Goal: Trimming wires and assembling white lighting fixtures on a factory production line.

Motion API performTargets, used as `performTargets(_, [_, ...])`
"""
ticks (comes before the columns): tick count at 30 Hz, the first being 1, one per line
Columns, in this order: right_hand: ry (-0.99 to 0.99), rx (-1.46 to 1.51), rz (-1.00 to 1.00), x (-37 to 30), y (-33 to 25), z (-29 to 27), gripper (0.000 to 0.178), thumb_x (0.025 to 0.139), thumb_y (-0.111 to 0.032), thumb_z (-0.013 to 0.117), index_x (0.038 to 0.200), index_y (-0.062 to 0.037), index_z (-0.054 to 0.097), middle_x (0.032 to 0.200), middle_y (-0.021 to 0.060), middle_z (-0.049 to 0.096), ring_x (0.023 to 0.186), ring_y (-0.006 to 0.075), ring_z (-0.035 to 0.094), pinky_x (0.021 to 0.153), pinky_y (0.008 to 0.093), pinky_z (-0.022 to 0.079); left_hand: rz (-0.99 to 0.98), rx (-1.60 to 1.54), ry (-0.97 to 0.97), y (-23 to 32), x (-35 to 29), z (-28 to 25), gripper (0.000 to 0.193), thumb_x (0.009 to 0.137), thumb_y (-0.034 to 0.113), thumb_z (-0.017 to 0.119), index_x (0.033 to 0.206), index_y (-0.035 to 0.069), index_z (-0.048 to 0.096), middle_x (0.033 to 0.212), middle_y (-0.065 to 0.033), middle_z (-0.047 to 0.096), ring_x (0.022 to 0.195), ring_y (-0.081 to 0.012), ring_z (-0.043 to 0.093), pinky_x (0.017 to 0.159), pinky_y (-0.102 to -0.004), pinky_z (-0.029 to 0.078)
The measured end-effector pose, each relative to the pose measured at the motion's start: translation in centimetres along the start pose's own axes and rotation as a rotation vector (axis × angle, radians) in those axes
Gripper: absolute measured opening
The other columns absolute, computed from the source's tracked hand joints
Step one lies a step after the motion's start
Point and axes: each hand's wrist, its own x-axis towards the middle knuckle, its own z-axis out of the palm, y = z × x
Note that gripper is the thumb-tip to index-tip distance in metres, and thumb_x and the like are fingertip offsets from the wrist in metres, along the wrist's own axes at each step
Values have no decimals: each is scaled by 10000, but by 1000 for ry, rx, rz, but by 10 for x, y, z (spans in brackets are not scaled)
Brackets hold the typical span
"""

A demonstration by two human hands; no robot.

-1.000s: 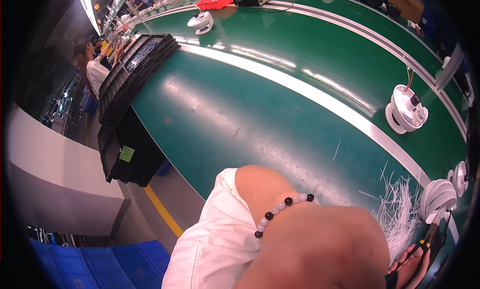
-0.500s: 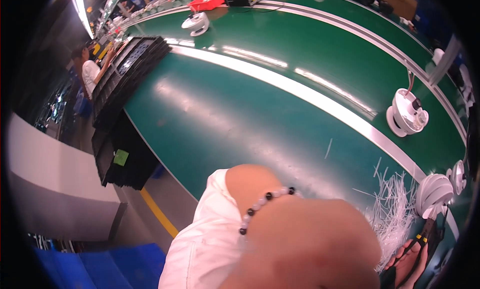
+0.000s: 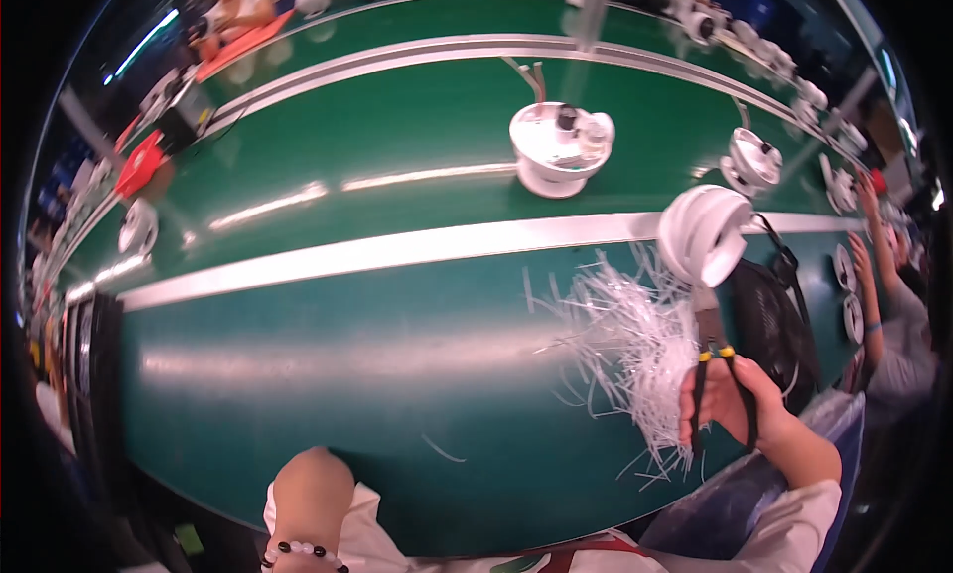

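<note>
My right hand (image 3: 730,404) is wrapped around a pair of pliers (image 3: 709,325) with black handles and yellow bands. Their jaws point away from me toward a white ribbed round housing (image 3: 700,233); I cannot tell if they touch it. Just left of the pliers lies a tangled pile of thin clear plastic strips (image 3: 635,350). My left arm is bent, its elbow at the green table (image 3: 298,384). A beaded bracelet (image 3: 303,548) shows at the lower edge; the left hand itself is out of the picture.
Beyond a pale rail (image 3: 397,253), a green belt carries white round units (image 3: 561,151) with wires. A black bag (image 3: 769,320) lies right of the pliers. Black stacked trays (image 3: 91,374) stand at the left end. Other people work at the far side and right.
The view has swung right, bringing the pile, pliers and right hand toward the middle. My left arm, large and close before, now appears lower and smaller. The right hand still grips the pliers.
</note>
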Motion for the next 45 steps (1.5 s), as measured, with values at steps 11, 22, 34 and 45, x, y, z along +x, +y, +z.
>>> performTargets(11, [-44, -10, -3, -13, 4, -9, 476, 875, -366, 292, 1024, 51, 468, 880, 152, 561, 766, 250, 585, 728, 348, 459, -215, -92, -156, -5, -11, 11, 505, 752, 65, 458, 1239, 138, 348, 484, -56, 481, 337, -85, 333, 326, -204, 238])
performTargets(22, [-53, 10, -14, -8, 3, -9, 480, 873, -361, 298, 1031, 61, 466, 902, 164, 556, 774, 268, 583, 740, 377, 459, -199, 29, -217, 1, -8, 8, 496, 760, 73, 422, 1241, 136, 321, 494, -76, 484, 343, -98, 339, 336, -225, 240])
performTargets(34, [-48, 25, 4, -8, 5, -12, 472, 885, -346, 284, 1049, 62, 457, 903, 162, 561, 763, 258, 585, 727, 353, 462, -250, -52, -244, -1, -10, 11, 519, 771, 75, 415, 1264, 157, 274, 489, -76, 485, 325, -102, 329, 326, -219, 227])
performTargets(45, [-44, 21, 13, -5, 3, -6, 467, 886, -375, 311, 1027, 43, 463, 831, 129, 554, 677, 205, 584, 608, 300, 492, -569, -254, -245, -8, 1, 23, 469, 746, 32, 432, 1167, 125, 249, 489, -97, 487, 325, -102, 342, 299, -228, 209])
